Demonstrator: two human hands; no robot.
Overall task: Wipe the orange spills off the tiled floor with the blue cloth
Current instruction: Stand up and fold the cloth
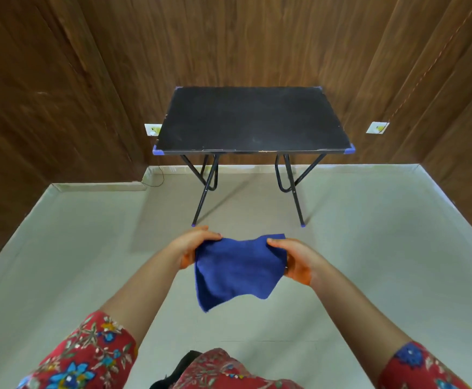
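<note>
The pale tiled floor [369, 248] carries a black folding table [251, 122] at twelve o'clock, close to the wood-panelled wall. The table's thin metal legs [205, 192] end in purple caps [302, 225] on the tiles. A thin dark cable [156, 184] lies by the skirting [100, 187] at eleven o'clock.

The blue cloth [237, 270] is one deep, plain shade. Orange stains tint the heel of the left hand [191, 247] and of the right hand [295, 261]. The left sleeve [88, 357] and right sleeve [420, 366] are red with a floral print in blue, yellow and cream. The far tabletop [251, 119] is matte black with violet corner caps [349, 149]. Its legs [205, 192] are black with violet feet. The walls [60, 80] are dark brown wood grain. The tiled floor [369, 248] is pale grey-green.
</note>
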